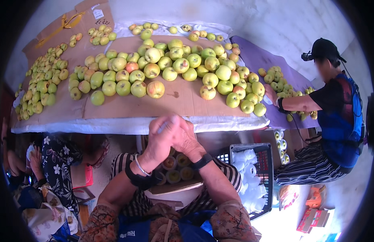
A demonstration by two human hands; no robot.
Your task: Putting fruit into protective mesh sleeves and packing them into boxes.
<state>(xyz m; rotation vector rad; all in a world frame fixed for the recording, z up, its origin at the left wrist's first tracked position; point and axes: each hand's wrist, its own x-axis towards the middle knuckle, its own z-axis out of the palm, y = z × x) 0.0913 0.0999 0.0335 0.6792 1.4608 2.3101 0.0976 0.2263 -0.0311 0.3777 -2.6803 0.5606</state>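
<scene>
My left hand [161,133] and my right hand [187,137] are pressed together in front of the table's near edge. Their fingers overlap, and a pale patch shows between them; whether anything is held inside is hidden. Just beyond them, many green and yellowish apples [155,89], some with brown spots, lie on a flattened cardboard sheet [120,107]. Below my hands, between my knees, stands an open cardboard box [178,189] with apples [172,176] in pale sleeves, partly covered by my forearms.
At right is a black plastic crate [267,181] of white foam net sleeves [250,187]. A co-worker [338,103] reaches over smaller apples on a purple sheet [253,51]. Another person [58,163] sits at left. More apples [44,81] cover the table's left side.
</scene>
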